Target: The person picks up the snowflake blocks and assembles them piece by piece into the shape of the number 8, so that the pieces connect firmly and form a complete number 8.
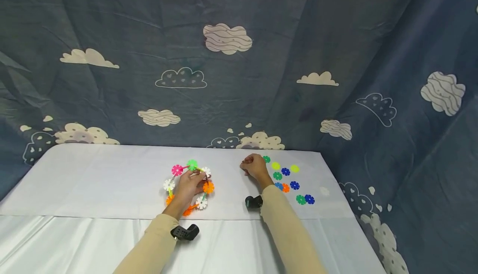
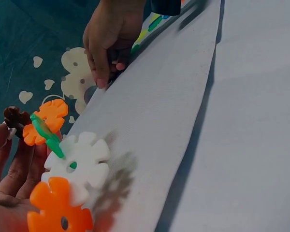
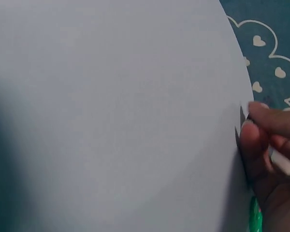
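My left hand point(image 1: 189, 186) holds a ring of linked plastic flower discs, among them a green disc point(image 1: 192, 165), a pink disc point(image 1: 177, 170) and an orange disc point(image 1: 208, 187). In the left wrist view, its fingers pinch a brown disc point(image 2: 15, 120) beside an orange disc point(image 2: 52, 113); a green disc point(image 2: 47, 136) links that orange one to a white disc point(image 2: 89, 157). To the right, my right hand point(image 1: 255, 167) is over the table, apart from the ring. Its thumb and fingertips pinch a small dark piece point(image 3: 250, 117), mostly hidden by them.
Loose flower discs lie right of my right hand: several blue, green and yellow ones, such as a blue disc point(image 1: 294, 185), and an orange disc point(image 1: 285, 187). A pale disc point(image 1: 324, 191) lies farther right on the white table point(image 1: 112, 178). A dark cloud-print curtain point(image 1: 261, 112) hangs behind.
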`<action>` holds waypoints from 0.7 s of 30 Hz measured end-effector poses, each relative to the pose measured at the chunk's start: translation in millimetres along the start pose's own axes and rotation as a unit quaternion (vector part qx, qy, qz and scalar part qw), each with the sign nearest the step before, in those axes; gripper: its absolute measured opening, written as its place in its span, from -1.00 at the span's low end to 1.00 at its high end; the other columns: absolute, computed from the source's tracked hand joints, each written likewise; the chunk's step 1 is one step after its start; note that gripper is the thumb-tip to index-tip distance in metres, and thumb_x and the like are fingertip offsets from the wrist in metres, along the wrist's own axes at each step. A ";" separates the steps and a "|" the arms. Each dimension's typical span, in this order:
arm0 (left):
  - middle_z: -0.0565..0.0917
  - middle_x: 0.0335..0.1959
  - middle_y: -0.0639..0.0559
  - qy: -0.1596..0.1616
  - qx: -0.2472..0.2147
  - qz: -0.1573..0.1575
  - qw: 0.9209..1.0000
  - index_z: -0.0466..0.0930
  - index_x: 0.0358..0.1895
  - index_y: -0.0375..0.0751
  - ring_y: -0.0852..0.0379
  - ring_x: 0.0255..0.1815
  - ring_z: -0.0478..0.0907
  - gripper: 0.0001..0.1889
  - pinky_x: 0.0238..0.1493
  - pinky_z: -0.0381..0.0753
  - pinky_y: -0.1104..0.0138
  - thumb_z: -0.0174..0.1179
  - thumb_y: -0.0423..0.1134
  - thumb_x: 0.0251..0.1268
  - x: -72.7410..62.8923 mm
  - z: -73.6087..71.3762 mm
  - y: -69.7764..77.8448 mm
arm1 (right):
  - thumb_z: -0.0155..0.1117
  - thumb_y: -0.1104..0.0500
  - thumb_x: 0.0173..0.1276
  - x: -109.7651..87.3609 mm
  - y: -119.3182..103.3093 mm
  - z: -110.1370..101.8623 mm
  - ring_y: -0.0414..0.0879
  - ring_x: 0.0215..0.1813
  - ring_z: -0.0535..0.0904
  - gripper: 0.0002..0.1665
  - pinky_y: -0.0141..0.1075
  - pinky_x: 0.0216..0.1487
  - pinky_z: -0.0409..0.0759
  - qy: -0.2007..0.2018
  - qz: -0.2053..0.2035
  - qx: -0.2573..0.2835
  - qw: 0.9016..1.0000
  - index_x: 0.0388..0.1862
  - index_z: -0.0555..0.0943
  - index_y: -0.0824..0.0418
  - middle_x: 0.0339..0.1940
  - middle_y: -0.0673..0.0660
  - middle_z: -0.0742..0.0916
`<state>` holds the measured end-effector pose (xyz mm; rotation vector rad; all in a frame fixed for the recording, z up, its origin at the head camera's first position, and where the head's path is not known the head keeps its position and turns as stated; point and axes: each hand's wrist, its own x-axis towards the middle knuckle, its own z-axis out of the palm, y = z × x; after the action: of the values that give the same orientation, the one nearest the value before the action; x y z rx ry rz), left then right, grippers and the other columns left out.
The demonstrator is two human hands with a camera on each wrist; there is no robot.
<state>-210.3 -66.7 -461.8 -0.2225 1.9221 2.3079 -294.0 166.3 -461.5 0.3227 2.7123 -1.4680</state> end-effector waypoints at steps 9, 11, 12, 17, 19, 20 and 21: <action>0.72 -0.26 -0.07 -0.007 -0.011 -0.001 1.000 0.41 -0.05 -0.36 0.19 -0.31 0.60 -0.82 -0.33 0.58 0.34 0.09 -0.33 0.42 0.8 0.2 -2.1 | 0.15 0.33 0.43 -4.8 1.7 7.7 -0.17 -0.57 0.49 -0.85 -0.42 -0.53 0.54 -0.062 -0.086 0.142 0.984 -0.19 0.55 0.45 -0.45 0.14 0.62; 0.71 -0.21 -0.11 -0.006 0.000 -0.006 1.000 0.41 -0.03 -0.36 0.18 -0.29 0.60 -0.81 -0.30 0.60 0.34 0.09 -0.32 0.43 0.1 0.0 -2.3 | 0.09 0.34 0.46 -8.4 -8.6 13.2 -0.16 -0.52 0.47 -0.83 -0.43 -0.50 0.52 -0.100 -0.095 0.177 0.974 -0.19 0.53 0.48 -0.43 0.13 0.61; 0.71 -0.18 -0.14 -0.005 0.006 -0.007 1.000 0.41 -0.02 -0.37 0.17 -0.27 0.60 -0.80 -0.29 0.60 0.33 0.09 -0.31 0.43 -0.3 0.0 -2.4 | 0.07 0.35 0.47 -10.5 -15.5 15.7 -0.15 -0.50 0.46 -0.83 -0.42 -0.48 0.51 -0.121 -0.104 0.187 0.969 -0.19 0.52 0.49 -0.42 0.13 0.60; 0.67 -0.08 -0.25 0.000 0.021 -0.006 1.000 0.40 0.04 -0.39 0.12 -0.22 0.61 -0.73 -0.21 0.64 0.27 0.11 -0.28 0.43 0.6 1.2 -2.8 | 0.07 0.33 0.47 -20.7 -53.8 26.8 -0.14 -0.44 0.44 -0.89 -0.29 -0.36 0.50 -0.221 -0.175 0.171 0.944 -0.19 0.48 0.41 -0.38 0.11 0.61; 0.66 -0.08 -0.27 0.000 0.024 -0.005 1.000 0.40 0.04 -0.40 0.10 -0.22 0.61 -0.72 -0.19 0.65 0.25 0.11 -0.27 0.42 1.9 1.5 -3.0 | 0.12 0.32 0.44 -23.3 -65.0 30.3 -0.13 -0.45 0.44 -0.91 -0.18 -0.32 0.49 -0.248 -0.190 0.156 0.937 -0.19 0.49 0.38 -0.38 0.09 0.62; 0.66 -0.08 -0.26 0.001 0.027 -0.007 1.000 0.40 0.04 -0.39 0.10 -0.22 0.61 -0.72 -0.19 0.65 0.24 0.11 -0.27 0.42 2.8 1.9 -3.2 | 0.15 0.32 0.42 -24.4 -69.3 31.9 -0.13 -0.46 0.44 -0.91 -0.13 -0.31 0.48 -0.257 -0.193 0.148 0.935 -0.19 0.50 0.37 -0.39 0.08 0.62; 0.66 -0.08 -0.25 0.001 0.028 -0.008 1.000 0.41 0.03 -0.38 0.10 -0.23 0.61 -0.73 -0.20 0.65 0.25 0.11 -0.27 0.42 3.4 2.1 -2.9 | 0.17 0.33 0.41 -25.4 -72.5 33.4 -0.13 -0.46 0.43 -0.91 -0.09 -0.30 0.47 -0.266 -0.193 0.145 0.933 -0.19 0.51 0.36 -0.39 0.08 0.62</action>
<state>-213.2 -64.1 -464.8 -0.2335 1.9753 2.2418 -285.9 95.9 -416.7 -0.5605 2.1963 -1.7288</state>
